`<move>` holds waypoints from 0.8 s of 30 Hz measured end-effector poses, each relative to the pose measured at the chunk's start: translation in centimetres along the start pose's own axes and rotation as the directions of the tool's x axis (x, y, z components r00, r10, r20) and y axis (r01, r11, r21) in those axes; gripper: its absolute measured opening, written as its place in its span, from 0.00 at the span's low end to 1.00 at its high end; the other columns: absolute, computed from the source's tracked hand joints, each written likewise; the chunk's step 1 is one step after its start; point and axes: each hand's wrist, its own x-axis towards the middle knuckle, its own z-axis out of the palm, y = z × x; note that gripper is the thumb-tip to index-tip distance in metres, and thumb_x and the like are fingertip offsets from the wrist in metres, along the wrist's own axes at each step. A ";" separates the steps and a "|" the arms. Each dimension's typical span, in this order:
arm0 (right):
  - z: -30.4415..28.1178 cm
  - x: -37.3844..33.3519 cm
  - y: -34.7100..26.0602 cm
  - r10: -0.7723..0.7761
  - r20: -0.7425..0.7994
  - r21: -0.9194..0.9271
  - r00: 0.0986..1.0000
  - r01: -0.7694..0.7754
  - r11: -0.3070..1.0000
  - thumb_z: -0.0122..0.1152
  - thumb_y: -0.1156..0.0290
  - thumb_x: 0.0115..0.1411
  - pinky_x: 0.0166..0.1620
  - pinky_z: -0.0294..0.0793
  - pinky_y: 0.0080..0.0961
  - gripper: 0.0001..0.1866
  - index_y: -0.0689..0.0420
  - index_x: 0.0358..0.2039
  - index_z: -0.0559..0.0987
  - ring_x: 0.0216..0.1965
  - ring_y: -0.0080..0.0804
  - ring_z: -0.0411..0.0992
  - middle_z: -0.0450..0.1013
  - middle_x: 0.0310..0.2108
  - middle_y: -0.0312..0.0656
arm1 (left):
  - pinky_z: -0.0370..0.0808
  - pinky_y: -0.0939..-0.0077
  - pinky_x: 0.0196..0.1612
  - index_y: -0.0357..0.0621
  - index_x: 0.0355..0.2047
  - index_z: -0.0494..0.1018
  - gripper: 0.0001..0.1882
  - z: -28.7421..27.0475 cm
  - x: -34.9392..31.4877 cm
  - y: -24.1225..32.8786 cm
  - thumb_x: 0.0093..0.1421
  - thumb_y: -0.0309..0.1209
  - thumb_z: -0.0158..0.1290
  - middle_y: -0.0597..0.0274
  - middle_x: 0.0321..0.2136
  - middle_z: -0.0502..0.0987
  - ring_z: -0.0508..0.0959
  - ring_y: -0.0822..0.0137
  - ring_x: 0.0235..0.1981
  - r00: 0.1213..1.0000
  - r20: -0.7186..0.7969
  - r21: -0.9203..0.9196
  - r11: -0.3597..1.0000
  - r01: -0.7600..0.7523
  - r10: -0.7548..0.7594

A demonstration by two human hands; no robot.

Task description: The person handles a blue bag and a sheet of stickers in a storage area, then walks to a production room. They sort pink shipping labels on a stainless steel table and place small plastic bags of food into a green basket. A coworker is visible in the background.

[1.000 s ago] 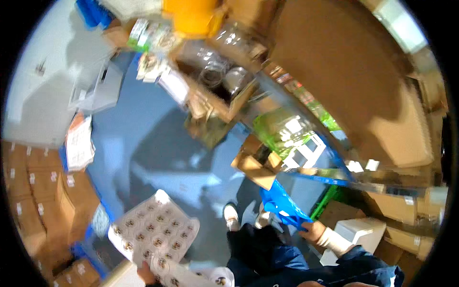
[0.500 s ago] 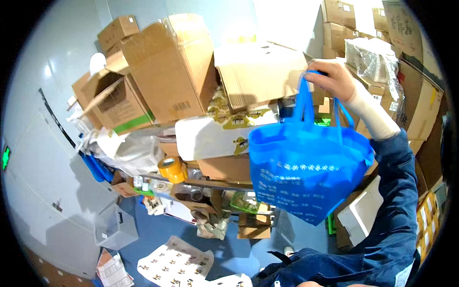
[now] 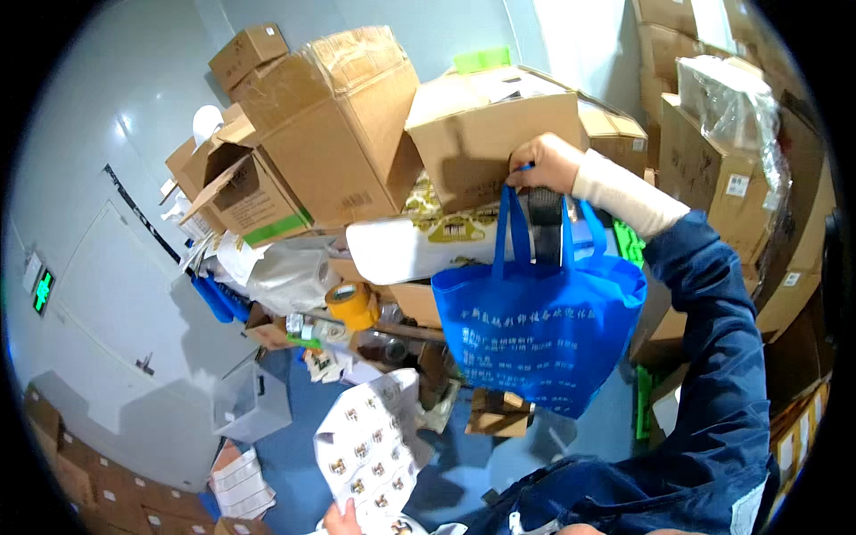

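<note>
A person in dark blue sleeves held a blue bag [image 3: 539, 343] out in front, a little right of the middle, above the floor [image 3: 308, 374]. Their right hand [image 3: 546, 166] was closed at the top of the bag's straps, the fingers folded tightly round one of them; another strap made a slack loop under the pale cuff [image 3: 624, 192]. The bag hung upright, wide at its mouth and narrower below, with rows of white print across its front.

Low down and to the left, the left hand [image 3: 341, 519] gripped the lower edge of a white sheet [image 3: 374, 441], patterned with small brown pictures, its fingers narrow on it. Only part of that hand showed. The sheet tilted upward, well apart from the bag.

I could see a crowded shelf beyond them: a yellow roll of tape [image 3: 352, 307], a long white box [image 3: 392, 254], and, higher, a tall carton [image 3: 330, 143] beside a wide carton [image 3: 495, 143]. Farther left, a clear bin [image 3: 254, 401] stood near a pale door [image 3: 120, 303].
</note>
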 end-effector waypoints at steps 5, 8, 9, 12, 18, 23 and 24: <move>-1.0 -2.3 4.2 0.079 0.143 -0.034 0.986 -0.075 0.997 0.53 0.71 0.54 0.32 0.73 0.22 0.10 0.62 0.34 0.76 0.27 0.29 0.72 0.73 0.29 0.43 | 0.68 0.61 0.28 0.33 0.26 0.71 0.09 0.1 -0.7 3.2 0.53 0.30 0.49 0.43 0.22 0.71 0.72 0.46 0.25 0.855 0.092 0.140 0.843 -0.519 0.511; -1.8 -6.8 3.2 0.043 -0.066 -0.010 0.997 -0.044 0.999 0.49 0.71 0.58 0.36 0.70 0.21 0.10 0.65 0.35 0.73 0.31 0.25 0.70 0.72 0.29 0.41 | 0.69 0.70 0.31 0.32 0.30 0.71 0.10 -0.6 -1.9 8.1 0.54 0.30 0.48 0.47 0.25 0.74 0.75 0.55 0.27 0.911 0.260 -0.030 0.945 -0.324 0.321; -1.9 -9.1 0.7 0.045 -0.176 0.016 0.983 -0.042 0.999 0.48 0.71 0.58 0.37 0.70 0.22 0.09 0.64 0.34 0.73 0.32 0.25 0.70 0.72 0.29 0.42 | 0.69 0.73 0.30 0.32 0.31 0.72 0.10 -1.1 -1.1 7.6 0.55 0.29 0.48 0.51 0.24 0.75 0.75 0.63 0.27 0.878 0.320 0.103 0.908 -0.405 0.355; 1.0 -13.7 -5.6 0.101 0.045 0.189 0.994 -0.108 0.976 0.54 0.76 0.51 0.39 0.71 0.24 0.08 0.62 0.33 0.74 0.34 0.29 0.71 0.72 0.33 0.43 | 0.69 0.76 0.28 0.33 0.32 0.73 0.10 -1.9 1.2 5.3 0.55 0.29 0.49 0.54 0.24 0.76 0.74 0.69 0.26 0.813 0.421 -0.046 0.904 -0.425 0.403; 16.5 -19.1 -11.1 0.007 0.141 0.433 0.990 -0.068 0.899 0.63 0.70 0.45 0.51 0.64 0.34 0.27 0.61 0.47 0.67 0.50 0.46 0.63 0.64 0.49 0.51 | 0.66 0.76 0.23 0.37 0.27 0.73 0.08 -4.3 6.5 13.1 0.54 0.31 0.52 0.56 0.16 0.70 0.70 0.67 0.18 0.491 0.789 0.086 0.724 -0.684 0.370; 22.0 -21.8 -16.0 0.138 0.320 0.655 0.937 -0.324 0.682 0.60 0.60 0.50 0.54 0.60 0.29 0.29 0.62 0.49 0.66 0.51 0.39 0.62 0.64 0.49 0.50 | 0.69 0.79 0.25 0.37 0.29 0.74 0.06 -3.3 7.8 18.3 0.52 0.26 0.52 0.60 0.18 0.74 0.72 0.73 0.20 0.158 0.913 -0.038 0.465 -0.884 0.375; 22.1 -23.0 -16.4 0.198 0.368 0.762 0.909 -0.417 0.496 0.57 0.58 0.52 0.53 0.61 0.28 0.26 0.62 0.48 0.68 0.49 0.37 0.64 0.66 0.46 0.48 | 0.69 0.79 0.25 0.38 0.29 0.74 0.06 -2.9 7.7 19.4 0.52 0.26 0.52 0.60 0.18 0.74 0.73 0.73 0.19 0.172 0.923 -0.051 0.552 -0.832 0.345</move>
